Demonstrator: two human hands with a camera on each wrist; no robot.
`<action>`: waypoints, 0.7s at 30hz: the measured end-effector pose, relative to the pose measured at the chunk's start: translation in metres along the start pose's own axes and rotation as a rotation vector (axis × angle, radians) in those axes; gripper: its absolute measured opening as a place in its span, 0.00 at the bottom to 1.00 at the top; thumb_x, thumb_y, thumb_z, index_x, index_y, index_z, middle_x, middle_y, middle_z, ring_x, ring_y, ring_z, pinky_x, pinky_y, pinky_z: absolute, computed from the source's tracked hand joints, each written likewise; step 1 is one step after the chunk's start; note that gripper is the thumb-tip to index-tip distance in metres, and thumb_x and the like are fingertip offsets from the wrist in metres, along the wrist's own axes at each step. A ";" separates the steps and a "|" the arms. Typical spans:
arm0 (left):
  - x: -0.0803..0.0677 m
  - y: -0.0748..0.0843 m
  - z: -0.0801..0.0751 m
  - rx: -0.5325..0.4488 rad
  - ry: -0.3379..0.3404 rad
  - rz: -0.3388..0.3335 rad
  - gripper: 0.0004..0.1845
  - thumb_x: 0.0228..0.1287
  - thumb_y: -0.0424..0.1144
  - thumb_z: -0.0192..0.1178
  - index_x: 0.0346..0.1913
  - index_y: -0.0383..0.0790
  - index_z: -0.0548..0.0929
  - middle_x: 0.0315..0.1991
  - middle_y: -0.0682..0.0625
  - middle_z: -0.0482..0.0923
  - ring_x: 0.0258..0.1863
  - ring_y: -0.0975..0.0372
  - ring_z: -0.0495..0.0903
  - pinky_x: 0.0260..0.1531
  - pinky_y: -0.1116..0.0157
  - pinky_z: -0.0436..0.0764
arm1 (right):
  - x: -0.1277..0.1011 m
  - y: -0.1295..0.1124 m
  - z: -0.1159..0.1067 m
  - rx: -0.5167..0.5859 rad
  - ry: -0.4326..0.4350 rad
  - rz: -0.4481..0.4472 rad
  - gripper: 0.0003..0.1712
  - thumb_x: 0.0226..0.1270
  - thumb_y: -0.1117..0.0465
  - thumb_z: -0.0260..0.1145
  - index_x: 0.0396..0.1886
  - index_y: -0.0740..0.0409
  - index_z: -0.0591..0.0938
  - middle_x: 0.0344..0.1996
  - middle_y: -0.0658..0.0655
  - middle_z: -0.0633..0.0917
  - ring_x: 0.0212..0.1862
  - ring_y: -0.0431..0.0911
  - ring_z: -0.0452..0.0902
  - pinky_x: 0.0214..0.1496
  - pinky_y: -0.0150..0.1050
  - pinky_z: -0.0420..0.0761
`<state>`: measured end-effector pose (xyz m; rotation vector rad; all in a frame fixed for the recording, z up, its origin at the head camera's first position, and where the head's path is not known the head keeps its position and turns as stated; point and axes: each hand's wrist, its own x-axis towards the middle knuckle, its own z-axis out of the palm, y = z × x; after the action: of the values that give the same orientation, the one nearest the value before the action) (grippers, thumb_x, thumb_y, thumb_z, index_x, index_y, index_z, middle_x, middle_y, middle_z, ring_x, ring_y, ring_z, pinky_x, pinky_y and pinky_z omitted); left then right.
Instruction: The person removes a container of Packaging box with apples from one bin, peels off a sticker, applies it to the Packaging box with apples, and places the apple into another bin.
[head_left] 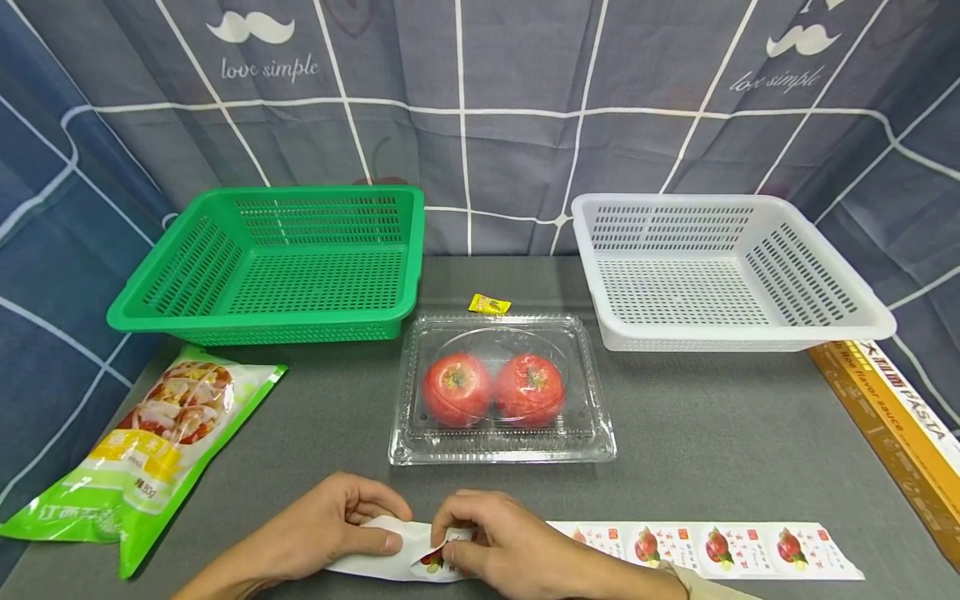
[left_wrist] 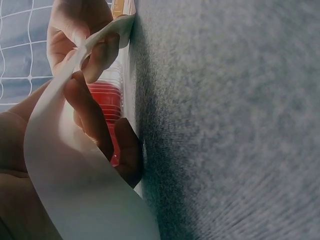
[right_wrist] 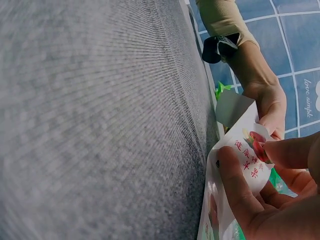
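A long white strip of fruit stickers point(head_left: 678, 548) lies across the front of the table, each sticker printed with a red fruit and red characters. My left hand point(head_left: 318, 527) holds its bare white end, thumb on top and fingers underneath; in the left wrist view the backing point(left_wrist: 75, 155) bows upward. Beside it, my right hand point(head_left: 506, 546) pinches a sticker point(head_left: 432, 563) between thumb and forefinger, its edge lifted from the backing. The right wrist view shows this sticker point(right_wrist: 251, 152) bent up between the fingertips. Just beyond the hands sits a clear plastic box point(head_left: 502, 450) with two red tomatoes.
A green basket point(head_left: 262, 325) stands at the back left, and a white basket point(head_left: 738, 333) at the back right. A small yellow packet point(head_left: 490, 304) lies behind the clear box. At left lies a green-and-white food bag point(head_left: 150, 450); at right, a pasta box point(head_left: 892, 442).
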<state>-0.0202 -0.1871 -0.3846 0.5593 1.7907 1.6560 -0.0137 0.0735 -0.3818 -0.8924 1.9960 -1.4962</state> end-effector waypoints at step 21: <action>-0.004 0.002 0.005 0.424 0.150 0.090 0.07 0.58 0.37 0.71 0.39 0.46 0.86 0.30 0.63 0.79 0.26 0.72 0.75 0.23 0.69 0.77 | -0.009 -0.006 -0.004 -0.001 0.058 -0.066 0.04 0.68 0.65 0.66 0.33 0.52 0.81 0.45 0.47 0.79 0.42 0.33 0.74 0.38 0.30 0.81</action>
<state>-0.0139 -0.1861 -0.3821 0.7231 2.2785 1.4066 -0.0094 0.0813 -0.3748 -0.9334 2.0272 -1.5739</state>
